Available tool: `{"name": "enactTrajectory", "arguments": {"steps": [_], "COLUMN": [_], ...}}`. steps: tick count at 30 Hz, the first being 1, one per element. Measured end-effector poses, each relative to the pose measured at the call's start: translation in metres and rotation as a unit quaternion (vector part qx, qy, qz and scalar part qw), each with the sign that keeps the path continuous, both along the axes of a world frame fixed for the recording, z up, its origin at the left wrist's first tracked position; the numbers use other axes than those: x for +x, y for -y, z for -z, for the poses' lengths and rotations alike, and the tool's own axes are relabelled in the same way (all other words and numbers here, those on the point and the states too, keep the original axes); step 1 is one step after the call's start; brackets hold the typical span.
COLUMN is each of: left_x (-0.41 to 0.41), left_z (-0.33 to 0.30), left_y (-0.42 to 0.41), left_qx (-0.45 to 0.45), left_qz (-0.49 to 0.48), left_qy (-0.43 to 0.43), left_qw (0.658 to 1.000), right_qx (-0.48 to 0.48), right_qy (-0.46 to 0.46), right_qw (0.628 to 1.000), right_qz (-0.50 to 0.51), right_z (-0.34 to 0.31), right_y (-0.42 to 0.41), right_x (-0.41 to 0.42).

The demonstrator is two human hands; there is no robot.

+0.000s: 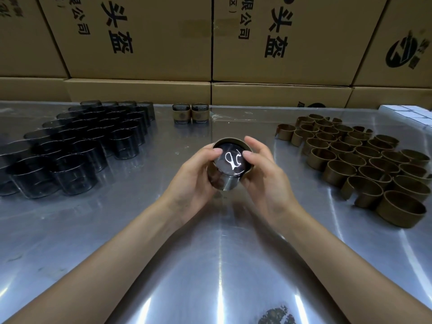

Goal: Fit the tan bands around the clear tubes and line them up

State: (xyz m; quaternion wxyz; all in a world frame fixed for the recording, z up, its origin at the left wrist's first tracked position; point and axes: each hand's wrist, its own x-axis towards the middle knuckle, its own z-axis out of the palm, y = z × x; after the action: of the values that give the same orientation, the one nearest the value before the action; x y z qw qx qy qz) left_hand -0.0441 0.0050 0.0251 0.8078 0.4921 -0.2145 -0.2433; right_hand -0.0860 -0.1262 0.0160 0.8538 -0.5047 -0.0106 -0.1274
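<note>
A polished, mirror-bright metal bench [210,265] is seen. Glossy, smoky clear tubes [77,146] are massed at nine o'clock, matt tan bands [364,164] at three, matt cardboard cartons [140,43] at twelve.

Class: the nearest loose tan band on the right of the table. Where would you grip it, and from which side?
Probably from above, thumb and fingers across the upright wall of the nearest tan band. It stands on edge with its open top up. Its near and right sides are free; other bands crowd behind and left.

Both forearms reach forward – left hand [195,176] and right hand [264,174] face each other, fingers [216,150] curled
</note>
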Motion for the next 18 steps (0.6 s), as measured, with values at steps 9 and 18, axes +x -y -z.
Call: {"name": "enactTrajectory", "arguments": {"steps": [9, 18], "left_x": [0.013, 0.015], "left_z": [-0.002, 0.007], "left_y": [-0.011, -0.014], "left_qx": [-0.027, 0.131], "left_qz": [0.022, 0.073], "left_qy": [0.04, -0.024], "left_qw": [0.999, 0.988], "right_qx": [-0.091, -0.012], "right_qy": [-0.14, -0.063], "right_qw": [0.976, 0.978], "right_qz": [-0.143, -0.196], "right_z": [-0.005, -0.003], "right_y": [0.006, 0.024], "right_x": [-0.005, -0.006]}}
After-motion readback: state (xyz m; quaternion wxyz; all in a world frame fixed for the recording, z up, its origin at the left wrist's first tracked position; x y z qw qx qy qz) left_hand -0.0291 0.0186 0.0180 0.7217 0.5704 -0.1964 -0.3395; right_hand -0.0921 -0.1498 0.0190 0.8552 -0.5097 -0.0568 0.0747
